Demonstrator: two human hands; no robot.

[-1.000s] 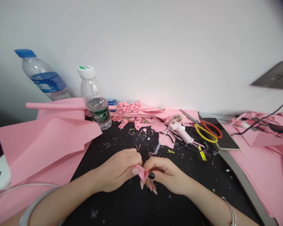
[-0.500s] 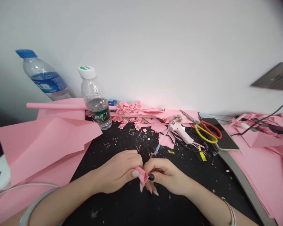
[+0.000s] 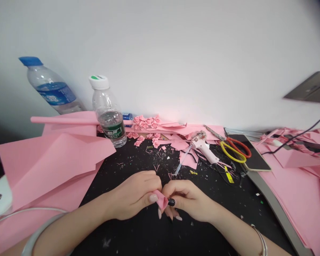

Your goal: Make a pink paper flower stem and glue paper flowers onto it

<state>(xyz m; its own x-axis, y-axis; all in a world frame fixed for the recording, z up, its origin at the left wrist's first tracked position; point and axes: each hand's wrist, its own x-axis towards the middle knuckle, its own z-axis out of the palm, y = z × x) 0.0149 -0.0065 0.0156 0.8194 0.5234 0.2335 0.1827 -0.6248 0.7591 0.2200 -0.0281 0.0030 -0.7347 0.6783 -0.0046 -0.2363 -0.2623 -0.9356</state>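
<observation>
Above the black tabletop, both hands meet at a small folded piece of pink paper (image 3: 162,201), bent into a hollow, cone-like shape. My left hand (image 3: 138,195) is closed, its thumb pressing the paper's left side. From the other side my right hand (image 3: 189,199) grips it, with the dark-tipped thumb at its open edge and the fingers curled behind and below. The hands hide part of the paper. Beyond them lies a pink glue gun (image 3: 206,149) with a clear nozzle-side stick (image 3: 181,164), near several folded paper flowers (image 3: 146,122).
Two water bottles, one blue-capped (image 3: 52,87) and one white-capped (image 3: 108,113), stand at the left by large pink sheets (image 3: 53,156). Scissors (image 3: 233,151) rest on a dark phone (image 3: 256,156) at the right. More pink sheets (image 3: 296,181) lie there. Scraps litter the tabletop (image 3: 138,160).
Hardly anything differs. Both hands keep hold of the pink paper in the same place, with only a very slight shift of the view and fingers.
</observation>
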